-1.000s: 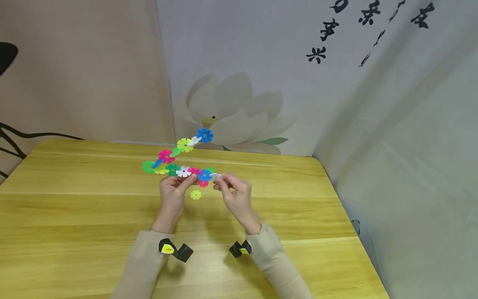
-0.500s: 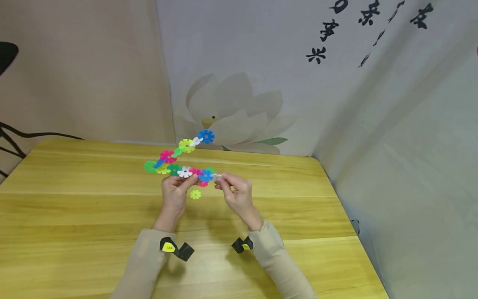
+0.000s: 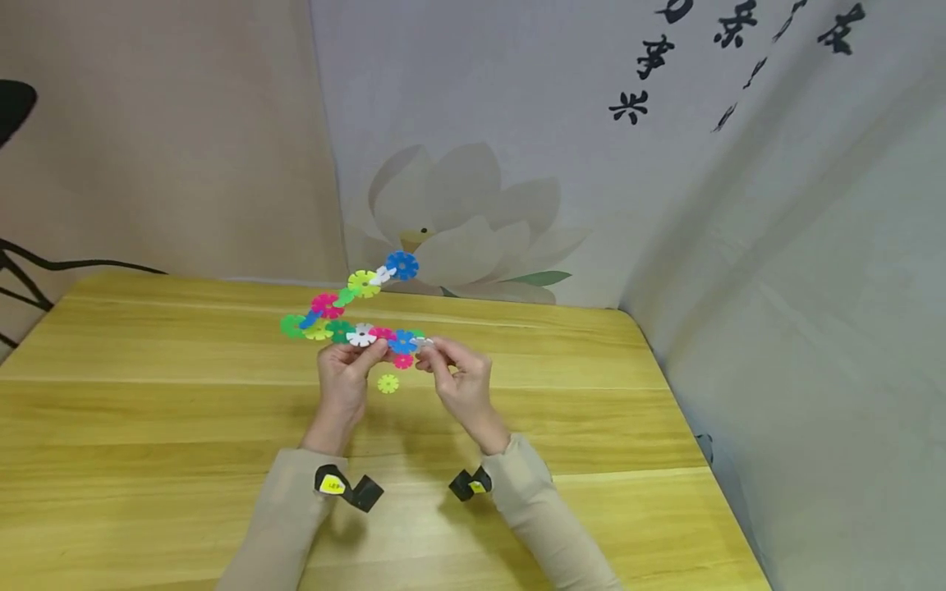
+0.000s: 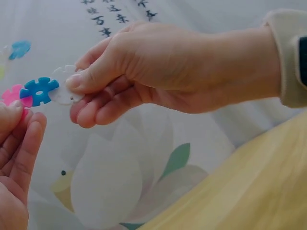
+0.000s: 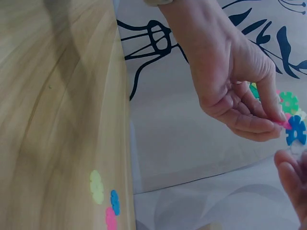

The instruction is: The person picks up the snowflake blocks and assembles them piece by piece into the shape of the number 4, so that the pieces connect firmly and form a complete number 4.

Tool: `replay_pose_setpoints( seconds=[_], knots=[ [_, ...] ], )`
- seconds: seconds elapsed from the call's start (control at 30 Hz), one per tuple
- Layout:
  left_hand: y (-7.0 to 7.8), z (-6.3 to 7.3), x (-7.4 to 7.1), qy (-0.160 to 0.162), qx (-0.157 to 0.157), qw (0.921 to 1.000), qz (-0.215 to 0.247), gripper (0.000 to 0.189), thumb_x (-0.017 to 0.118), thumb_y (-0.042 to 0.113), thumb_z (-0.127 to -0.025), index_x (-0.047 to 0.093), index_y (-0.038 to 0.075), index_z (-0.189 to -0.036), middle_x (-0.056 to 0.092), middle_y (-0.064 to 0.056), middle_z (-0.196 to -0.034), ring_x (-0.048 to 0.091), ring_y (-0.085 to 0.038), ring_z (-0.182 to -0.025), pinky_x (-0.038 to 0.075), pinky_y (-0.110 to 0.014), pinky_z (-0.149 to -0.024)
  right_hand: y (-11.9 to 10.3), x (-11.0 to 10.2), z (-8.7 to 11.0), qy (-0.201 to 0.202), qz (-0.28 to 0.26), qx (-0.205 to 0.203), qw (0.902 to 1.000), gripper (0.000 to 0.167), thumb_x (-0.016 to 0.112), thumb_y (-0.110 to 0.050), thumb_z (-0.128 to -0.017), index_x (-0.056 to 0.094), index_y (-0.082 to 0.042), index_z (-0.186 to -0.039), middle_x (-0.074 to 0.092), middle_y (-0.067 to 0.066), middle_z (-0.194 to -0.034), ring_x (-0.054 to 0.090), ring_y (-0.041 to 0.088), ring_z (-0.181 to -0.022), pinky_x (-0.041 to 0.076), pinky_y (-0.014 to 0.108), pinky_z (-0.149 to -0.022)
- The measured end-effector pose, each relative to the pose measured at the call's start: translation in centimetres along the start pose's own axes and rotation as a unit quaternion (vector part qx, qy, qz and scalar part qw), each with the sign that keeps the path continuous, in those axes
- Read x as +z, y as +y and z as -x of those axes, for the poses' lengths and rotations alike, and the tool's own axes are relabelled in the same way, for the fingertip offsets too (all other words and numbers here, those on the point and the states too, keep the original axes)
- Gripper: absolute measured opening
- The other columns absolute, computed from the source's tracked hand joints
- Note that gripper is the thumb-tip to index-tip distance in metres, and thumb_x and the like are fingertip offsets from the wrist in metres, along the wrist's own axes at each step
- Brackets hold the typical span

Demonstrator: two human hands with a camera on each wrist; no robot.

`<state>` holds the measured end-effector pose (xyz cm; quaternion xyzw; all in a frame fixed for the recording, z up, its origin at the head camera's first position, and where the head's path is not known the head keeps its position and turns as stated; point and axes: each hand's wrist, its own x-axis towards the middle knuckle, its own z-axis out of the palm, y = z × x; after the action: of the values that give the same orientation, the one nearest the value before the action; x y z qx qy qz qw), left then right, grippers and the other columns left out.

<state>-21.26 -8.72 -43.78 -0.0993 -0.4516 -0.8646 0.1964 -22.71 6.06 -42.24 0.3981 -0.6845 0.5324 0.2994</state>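
Note:
A chain of notched plastic snowflake discs in several colours hangs in the air over the table. My left hand holds it from below, thumb and fingers pinching a pink disc. To the right of that pink disc sits a blue disc. My right hand pinches a white disc whose edge meets the blue one; in the left wrist view they overlap at the rim. From the left end the chain bends back and up to another blue disc.
Loose on the wooden table lie a yellow disc and a pink disc. The right wrist view also shows a loose blue disc. Behind the table's far edge hangs a printed cloth.
Both hands and the chain shift slightly right, then back left and a little up. The white disc now sits a little closer to the blue disc. Both grips stay the same.

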Motion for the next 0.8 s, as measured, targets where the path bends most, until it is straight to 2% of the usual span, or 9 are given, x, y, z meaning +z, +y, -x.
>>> replay_pose_setpoints(
  seconds=[0.13, 0.2, 0.33, 0.4, 0.5, 0.63, 0.8],
  knots=[
    [-0.2, 0.1, -0.1, -0.005, -0.004, 1.0, -0.006, 0.037, 0.053, -0.018, -0.085, 0.072, 0.012, -0.078, 0.07, 0.0, -0.072, 0.067, -0.009, -0.062, 0.058, -0.024, -0.066, -0.1, -0.4, -0.2, -0.017, -0.009, 0.035, 0.9992, 0.01, 0.056, 0.024, -0.079, 0.061, 0.016, -0.084, 0.064, 0.026, -0.071, 0.063, 0.03, -0.053, 0.057, 0.025, -0.052],
    [-0.2, 0.0, -0.1, -0.005, -0.004, 1.0, -0.006, 0.034, 0.055, -0.017, -0.084, 0.072, 0.011, -0.079, 0.07, -0.002, -0.073, 0.068, -0.011, -0.063, 0.058, -0.026, -0.068, 0.1, -0.5, -0.2, -0.018, -0.022, 0.07, 0.9971, 0.008, 0.055, 0.021, -0.082, 0.06, 0.015, -0.084, 0.065, 0.026, -0.071, 0.064, 0.03, -0.054, 0.057, 0.027, -0.052],
    [-0.2, 0.0, 0.1, 0.0, 0.002, 0.9995, -0.03, 0.025, 0.062, -0.013, -0.082, 0.072, 0.01, -0.081, 0.071, -0.003, -0.075, 0.069, -0.014, -0.067, 0.058, -0.027, -0.07, 0.5, -0.6, -0.2, -0.002, -0.084, 0.164, 0.9829, 0.008, 0.052, 0.012, -0.09, 0.058, 0.014, -0.084, 0.064, 0.028, -0.072, 0.065, 0.02, -0.056, 0.058, 0.027, -0.053],
    [-0.2, 0.1, 0.3, 0.005, 0.008, 0.999, -0.044, 0.024, 0.064, -0.013, -0.081, 0.072, 0.01, -0.082, 0.072, -0.002, -0.075, 0.07, -0.014, -0.068, 0.058, -0.027, -0.07, 0.7, -0.7, -0.1, 0.007, -0.114, 0.192, 0.9747, 0.011, 0.051, 0.008, -0.092, 0.057, 0.014, -0.085, 0.063, 0.03, -0.072, 0.064, 0.013, -0.057, 0.057, 0.026, -0.053],
    [-0.2, 0.1, 0.5, 0.015, 0.022, 0.9981, -0.055, 0.026, 0.064, -0.015, -0.079, 0.071, 0.009, -0.082, 0.072, -0.001, -0.076, 0.069, -0.012, -0.068, 0.058, -0.025, -0.069, 0.8, -0.7, -0.1, 0.005, -0.134, 0.196, 0.9714, 0.013, 0.051, 0.005, -0.092, 0.056, 0.015, -0.087, 0.062, 0.032, -0.072, 0.062, 0.005, -0.058, 0.057, 0.025, -0.052],
    [-0.3, 0.1, 0.5, 0.03, 0.035, 0.9977, -0.05, 0.027, 0.064, -0.018, -0.077, 0.067, 0.008, -0.085, 0.071, 0.0, -0.079, 0.069, -0.011, -0.071, 0.058, -0.025, -0.07, 0.9, -0.7, -0.2, -0.001, -0.142, 0.19, 0.9715, 0.012, 0.051, 0.005, -0.092, 0.056, 0.015, -0.088, 0.061, 0.032, -0.072, 0.061, 0.005, -0.058, 0.057, 0.025, -0.052],
    [-0.5, 0.2, 0.3, 0.03, 0.04, 0.9976, -0.048, 0.03, 0.065, -0.016, -0.077, 0.064, 0.005, -0.098, 0.066, -0.002, -0.095, 0.065, -0.01, -0.082, 0.057, -0.023, -0.073, 0.7, -0.8, -0.2, -0.006, -0.146, 0.194, 0.9701, 0.011, 0.05, 0.008, -0.092, 0.056, 0.016, -0.088, 0.061, 0.033, -0.071, 0.061, 0.005, -0.058, 0.057, 0.026, -0.052]
  ],
)
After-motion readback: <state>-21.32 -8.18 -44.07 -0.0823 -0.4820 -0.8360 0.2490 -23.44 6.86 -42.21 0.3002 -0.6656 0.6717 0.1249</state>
